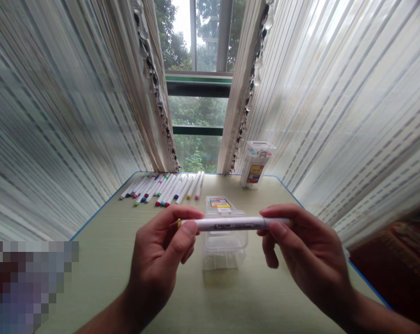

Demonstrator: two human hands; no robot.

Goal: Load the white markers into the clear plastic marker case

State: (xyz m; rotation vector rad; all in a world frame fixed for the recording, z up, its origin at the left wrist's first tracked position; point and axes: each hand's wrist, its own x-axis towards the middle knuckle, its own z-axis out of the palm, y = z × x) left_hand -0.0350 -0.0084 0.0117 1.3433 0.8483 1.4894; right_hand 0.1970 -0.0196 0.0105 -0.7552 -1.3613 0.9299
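A white marker pen (231, 224) with yellowish ends and dark print lies level between my two hands. My left hand (163, 248) pinches its left end between thumb and fingers. At the other end, my right hand (300, 248) grips it the same way, with some fingers curled below. Behind and beneath the marker, a clear plastic case (224, 257) with a yellow and red label rests on the table, partly hidden by the marker.
Several white markers with coloured ends (166, 190) lie in a row at the table's back left. A lidded clear plastic box (257, 167) stands upright at the back right. The pale green table (105, 260) has a blue edge. Striped curtains (92, 93) flank a window.
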